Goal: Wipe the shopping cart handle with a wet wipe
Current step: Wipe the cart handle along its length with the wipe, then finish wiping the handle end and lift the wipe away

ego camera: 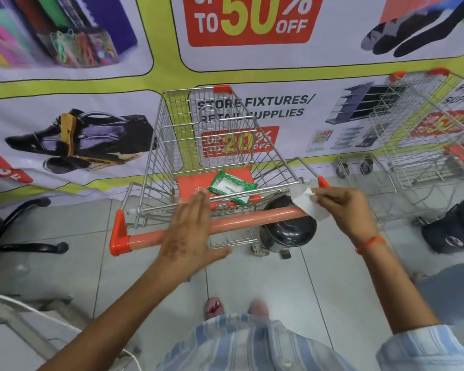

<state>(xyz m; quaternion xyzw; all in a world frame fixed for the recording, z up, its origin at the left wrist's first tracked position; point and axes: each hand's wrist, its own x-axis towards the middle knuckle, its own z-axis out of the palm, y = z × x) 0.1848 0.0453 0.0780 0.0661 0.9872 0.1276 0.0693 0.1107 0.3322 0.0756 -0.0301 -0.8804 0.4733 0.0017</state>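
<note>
A wire shopping cart [172, 145] stands in front of me, its orange handle [241, 222] running left to right. My right hand [346, 210] pinches a white wet wipe [306, 203] that hangs over the handle's right end. My left hand [188, 234] hovers flat over the middle of the handle, fingers straight and slightly apart, holding nothing. A green pack of wipes [232, 187] lies on the orange child-seat flap [188, 187] inside the cart.
A second wire cart [423, 135] stands at the right. A dark round object [289, 228] sits on the floor under the handle, another [453, 228] at far right. An office chair base [19, 231] is at left. A printed banner [91, 129] covers the wall ahead.
</note>
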